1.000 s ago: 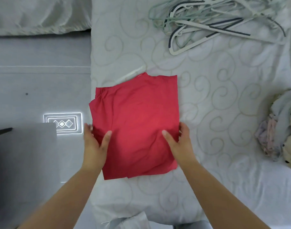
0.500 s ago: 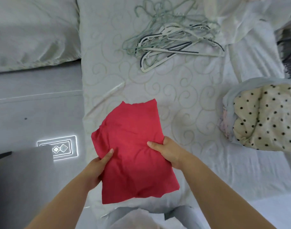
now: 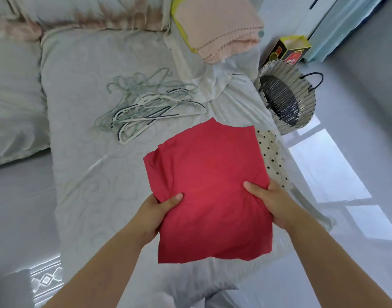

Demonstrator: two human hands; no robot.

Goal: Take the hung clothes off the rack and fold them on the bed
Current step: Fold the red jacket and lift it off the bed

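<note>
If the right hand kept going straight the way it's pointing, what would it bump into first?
Probably the pile of hangers. The right hand points up-left in the picture, gripping the red cloth, and the hangers lie next along that line. Height is unclear, so it might pass over them.

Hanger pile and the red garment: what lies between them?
Nothing but bare bedcover lies between the hanger pile and the red garment, as the head view shows.
</note>
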